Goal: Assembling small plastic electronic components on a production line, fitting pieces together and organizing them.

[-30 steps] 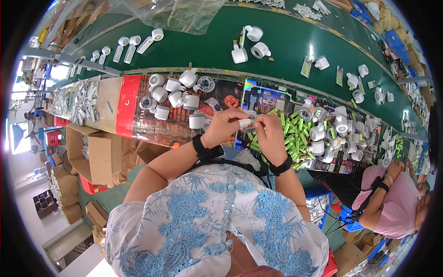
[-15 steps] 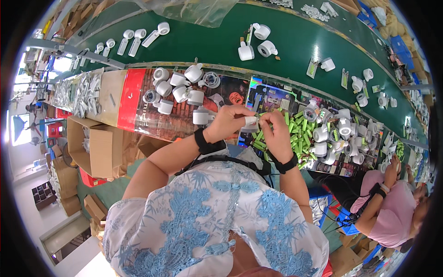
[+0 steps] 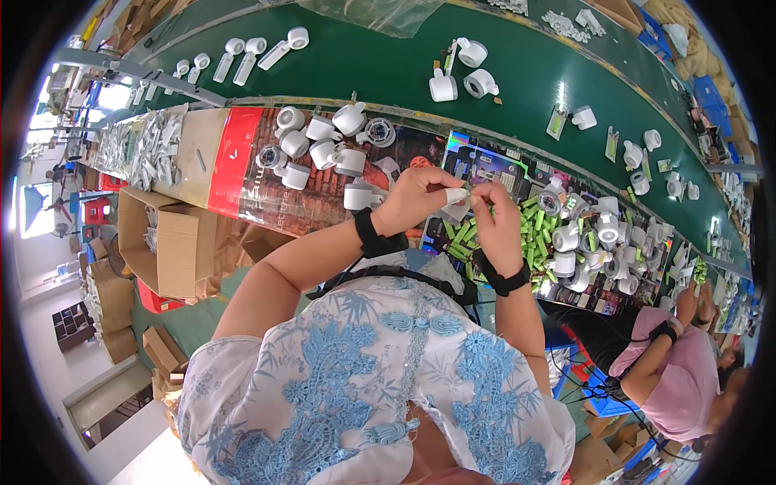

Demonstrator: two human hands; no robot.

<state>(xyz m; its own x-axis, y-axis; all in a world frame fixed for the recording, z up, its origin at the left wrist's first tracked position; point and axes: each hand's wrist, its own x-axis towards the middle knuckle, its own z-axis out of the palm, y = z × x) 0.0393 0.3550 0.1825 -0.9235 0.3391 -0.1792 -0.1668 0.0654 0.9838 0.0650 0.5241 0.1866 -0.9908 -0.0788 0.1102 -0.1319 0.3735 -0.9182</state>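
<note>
Printed glossy sheets (image 3: 234, 158) cover the tabletop (image 3: 279, 214), with a green conveyor belt (image 3: 364, 73) running beyond its far edge. Over the sheets, the left hand (image 3: 420, 198) has thumb and forefinger nearly closed, pinching a small pale part (image 3: 456, 212); one fingertip wears a white wrap (image 3: 457, 195). The right hand (image 3: 499, 220) brings thumb and forefinger together at the part's upper end; whether they grip it or something finer, I cannot tell. With such a narrow pinch, a slip of the fingertips could drop the part among the green cylindrical battery cells (image 3: 529, 234) just beside the right hand, and a brush of that wrist could probably roll some cells loose. White fan heads (image 3: 566, 236) crowd the pile's right side; more white fan heads (image 3: 349, 120) cluster beyond the left hand. Farther left, below the tabletop, an open cardboard box (image 3: 187, 250) holds pale pieces, too small to identify. Low on the right sits a blue crate (image 3: 606, 396), its contents unclear, near a co-worker in pink (image 3: 679, 388).
</note>
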